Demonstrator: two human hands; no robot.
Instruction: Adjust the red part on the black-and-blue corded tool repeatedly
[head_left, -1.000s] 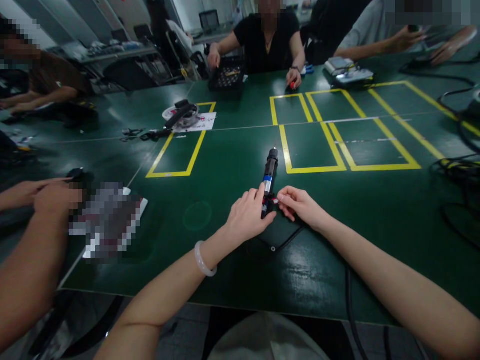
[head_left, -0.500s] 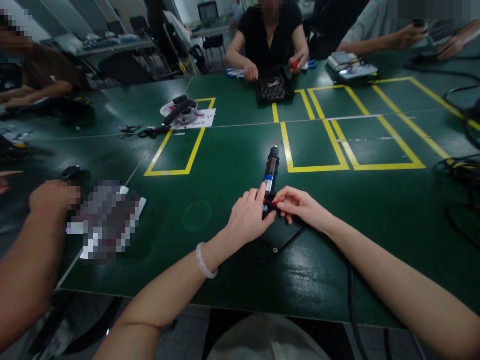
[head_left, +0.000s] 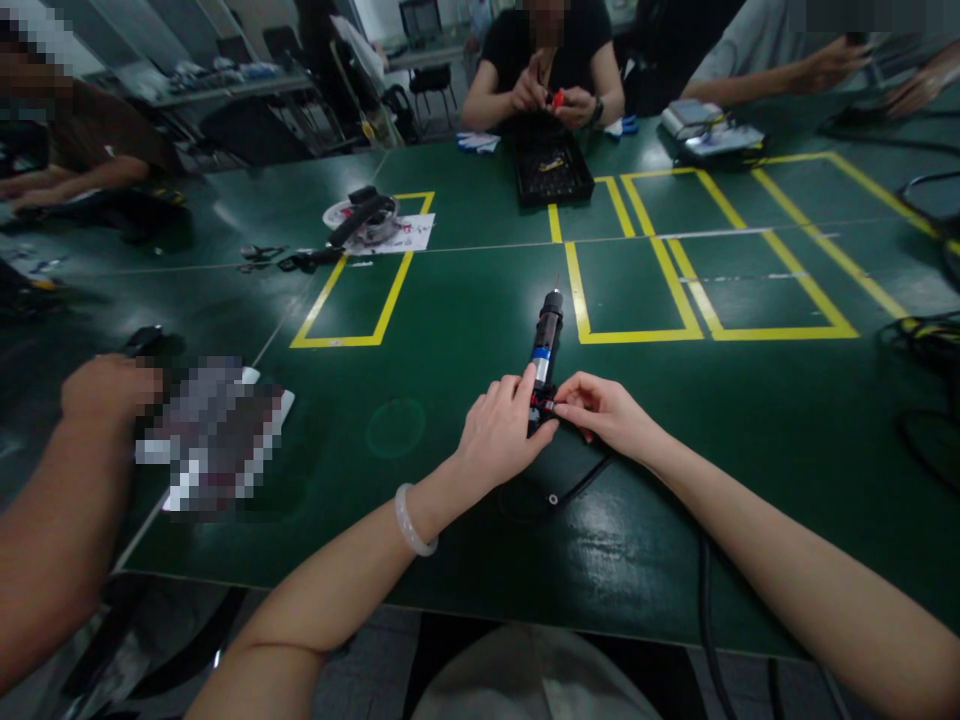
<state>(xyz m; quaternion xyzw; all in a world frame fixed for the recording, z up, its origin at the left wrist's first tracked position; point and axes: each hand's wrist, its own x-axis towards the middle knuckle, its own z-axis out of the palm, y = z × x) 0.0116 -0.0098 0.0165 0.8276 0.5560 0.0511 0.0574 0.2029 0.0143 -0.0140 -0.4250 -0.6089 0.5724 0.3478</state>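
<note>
An electric screwdriver (head_left: 548,330) with a thin bit lies on the green table, pointing away from me. Its rear part looks opened, with red wires and small parts showing. My left hand (head_left: 496,430) is closed over that rear end, index finger along the silver section. At the right side of the same end, my right hand (head_left: 609,412) pinches a small piece among the red wires; fingertips hide most of it. Below my hands a black cable (head_left: 589,478) curves over the table, with a small pale ring (head_left: 553,499) on it.
Across the table a person handles something red above a black box (head_left: 553,172). Yellow tape (head_left: 637,338) marks rectangles. A co-worker's arm (head_left: 67,470) reaches in at left beside blurred sheets (head_left: 225,430). Tangled cables (head_left: 926,345) lie right; a roll with black tools (head_left: 367,220) lies far left.
My hands stay at the screwdriver's rear end, with only a slight shift of the right fingers. The person opposite has brought both hands together above the box around the red thing.
</note>
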